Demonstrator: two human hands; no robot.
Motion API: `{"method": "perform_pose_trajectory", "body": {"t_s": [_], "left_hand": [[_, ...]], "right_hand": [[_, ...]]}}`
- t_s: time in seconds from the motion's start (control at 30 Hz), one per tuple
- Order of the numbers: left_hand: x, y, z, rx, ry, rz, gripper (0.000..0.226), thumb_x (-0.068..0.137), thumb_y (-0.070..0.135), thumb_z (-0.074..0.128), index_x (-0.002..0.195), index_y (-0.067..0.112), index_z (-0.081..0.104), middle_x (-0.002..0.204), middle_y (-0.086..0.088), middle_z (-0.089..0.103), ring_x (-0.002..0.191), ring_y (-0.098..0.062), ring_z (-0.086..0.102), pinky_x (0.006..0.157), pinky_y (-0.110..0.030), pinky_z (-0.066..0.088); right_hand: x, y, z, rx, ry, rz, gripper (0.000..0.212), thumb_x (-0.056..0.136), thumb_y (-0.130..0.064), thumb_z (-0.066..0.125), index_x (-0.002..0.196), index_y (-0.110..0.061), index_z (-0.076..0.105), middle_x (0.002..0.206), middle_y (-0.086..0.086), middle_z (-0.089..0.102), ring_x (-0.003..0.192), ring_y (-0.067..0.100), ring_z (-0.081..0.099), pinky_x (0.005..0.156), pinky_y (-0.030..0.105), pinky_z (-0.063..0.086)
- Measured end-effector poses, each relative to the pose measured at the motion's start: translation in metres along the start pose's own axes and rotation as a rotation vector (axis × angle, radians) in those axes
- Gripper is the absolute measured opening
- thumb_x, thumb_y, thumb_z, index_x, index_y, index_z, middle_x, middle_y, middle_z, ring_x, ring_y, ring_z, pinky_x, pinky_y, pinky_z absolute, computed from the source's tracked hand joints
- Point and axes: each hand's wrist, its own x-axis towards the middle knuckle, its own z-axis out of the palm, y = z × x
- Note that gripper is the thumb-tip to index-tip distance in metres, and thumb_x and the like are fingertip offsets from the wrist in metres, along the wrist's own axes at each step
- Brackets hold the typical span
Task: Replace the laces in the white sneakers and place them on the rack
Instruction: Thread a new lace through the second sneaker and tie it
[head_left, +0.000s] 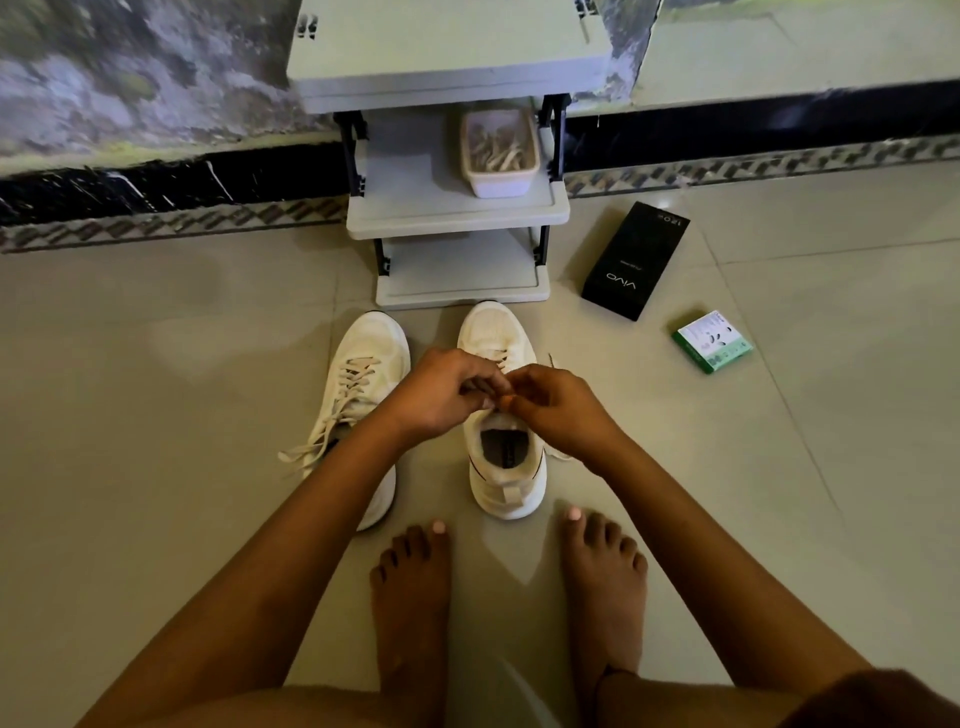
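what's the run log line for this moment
hands: left and right pinching lace | right white sneaker | left white sneaker laced | grey plastic rack shoeless

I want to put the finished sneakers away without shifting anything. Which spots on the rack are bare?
The bottom shelf is bare. The middle shelf is free on its left half; a white tub of laces fills its right side. The top shelf looks bare too. The floor before the rack is crowded by both sneakers.

Bare arms, 2 bare feet (410, 597), pale-painted big toenails.
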Motion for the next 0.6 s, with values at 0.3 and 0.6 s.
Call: {"method": "perform_pose_trajectory", "body": {"t_s": [0.3, 0.6], "left_hand": [[-0.001, -0.012, 0.012, -0.080, 0.224, -0.136, 0.030, 0.070, 0.005, 0.079, 0.094, 0.012, 0.063, 0.093, -0.002, 0.065, 0.079, -0.018, 0.062, 0.074, -0.025, 0.051], [-0.006, -0.029, 0.038, 0.016, 0.277, -0.241, 0.031, 0.072, 0.015, 0.079, 0.101, 0.009, 0.071, 0.099, -0.006, 0.071, 0.083, -0.020, 0.065, 0.080, -0.028, 0.051]], "right_hand": [[0.004, 0.019, 0.014, 0.028, 0.160, 0.051, 0.012, 0.084, -0.016, 0.068, 0.091, -0.010, 0.074, 0.089, 0.008, 0.072, 0.081, 0.019, 0.064, 0.077, 0.033, 0.052], [-0.003, 0.024, 0.032, -0.395, 0.207, 0.028, 0.019, 0.087, -0.027, 0.056, 0.093, -0.019, 0.072, 0.084, 0.005, 0.070, 0.079, 0.022, 0.061, 0.060, 0.024, 0.037]]}}
